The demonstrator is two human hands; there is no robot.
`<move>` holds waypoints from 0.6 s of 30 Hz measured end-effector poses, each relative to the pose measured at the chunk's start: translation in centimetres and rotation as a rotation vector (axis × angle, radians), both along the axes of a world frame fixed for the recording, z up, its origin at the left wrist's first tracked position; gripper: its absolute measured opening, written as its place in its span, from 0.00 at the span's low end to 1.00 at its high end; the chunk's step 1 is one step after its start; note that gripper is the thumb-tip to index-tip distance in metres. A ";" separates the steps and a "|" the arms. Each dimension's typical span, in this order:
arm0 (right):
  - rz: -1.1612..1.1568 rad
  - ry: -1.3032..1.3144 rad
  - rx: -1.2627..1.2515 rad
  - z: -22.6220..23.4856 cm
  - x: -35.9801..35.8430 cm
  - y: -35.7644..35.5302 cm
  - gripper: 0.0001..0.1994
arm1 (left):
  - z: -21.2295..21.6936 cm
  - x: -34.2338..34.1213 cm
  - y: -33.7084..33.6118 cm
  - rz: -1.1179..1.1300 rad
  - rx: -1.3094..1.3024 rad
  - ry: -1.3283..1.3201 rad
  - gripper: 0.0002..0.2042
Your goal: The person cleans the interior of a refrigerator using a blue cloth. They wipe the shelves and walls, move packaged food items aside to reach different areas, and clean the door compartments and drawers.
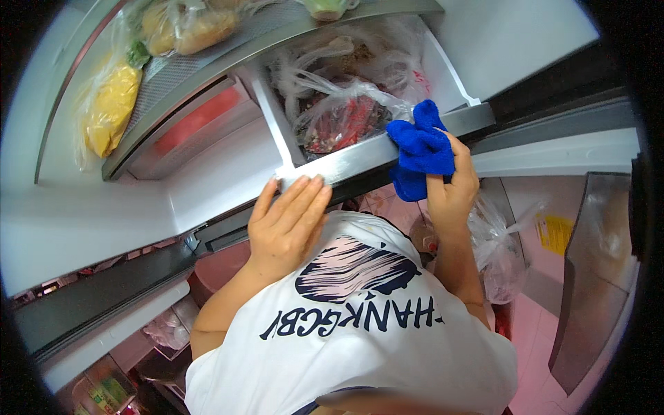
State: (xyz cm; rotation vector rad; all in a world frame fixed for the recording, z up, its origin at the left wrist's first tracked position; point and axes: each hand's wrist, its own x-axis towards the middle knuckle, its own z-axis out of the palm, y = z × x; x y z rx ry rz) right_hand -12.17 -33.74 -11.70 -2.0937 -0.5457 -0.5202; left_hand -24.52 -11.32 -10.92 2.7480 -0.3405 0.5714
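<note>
At fridge front, head view: left hand [287, 225] flat, fingers together and spread open on the silver front edge of the pulled-out drawer [346, 162], holding nothing, just pressing on the rim near its left corner. Right hand [451, 187] raised, fingers closed around a blue cloth [420, 149], bunched and pressed against the same drawer edge further right, cloth draped over the rim and hanging below it. Both forearms come up from the white printed shirt [360, 332]. Inside the drawer, right behind the rim: clear bag of red stuff [342, 121], more knotted plastic bags behind. Upper shelf left: yellow bagged food [111, 107]. Below right wrist, another clear plastic bag [498, 252] over pink floor.
</note>
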 end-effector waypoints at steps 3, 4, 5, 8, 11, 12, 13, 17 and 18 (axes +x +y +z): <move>-0.025 -0.020 -0.020 -0.2 0.0 -0.1 0.19 | 0.3 0.8 -1.0 -0.036 -0.040 0.039 0.23; -0.022 -0.009 -0.016 -0.3 0.0 -0.1 0.19 | 0.3 0.8 -1.1 -0.035 -0.052 0.054 0.24; -0.018 0.002 -0.012 -0.3 0.0 -0.1 0.19 | 0.3 0.5 -0.8 -0.016 -0.036 0.062 0.24; -0.045 0.039 -0.023 -0.2 -0.1 -0.2 0.18 | 0.3 -0.3 0.4 0.045 -0.004 0.065 0.24; -0.064 0.098 -0.013 -0.4 -0.3 0.0 0.18 | 0.0 -1.4 2.3 0.146 0.003 0.043 0.25; -0.079 0.115 -0.009 -0.5 -0.4 0.0 0.18 | -0.4 -1.6 3.2 0.215 0.034 0.061 0.24; -0.085 0.099 -0.001 -0.2 -0.5 0.0 0.19 | -1.0 -1.7 4.1 0.284 0.059 0.076 0.24; -0.136 -0.108 -0.243 0.2 -0.7 0.5 0.23 | -2.7 -2.7 6.5 0.434 0.058 0.101 0.26; -0.125 -0.107 -0.250 0.2 -0.8 0.6 0.23 | -2.8 -3.4 6.3 0.452 0.032 0.109 0.26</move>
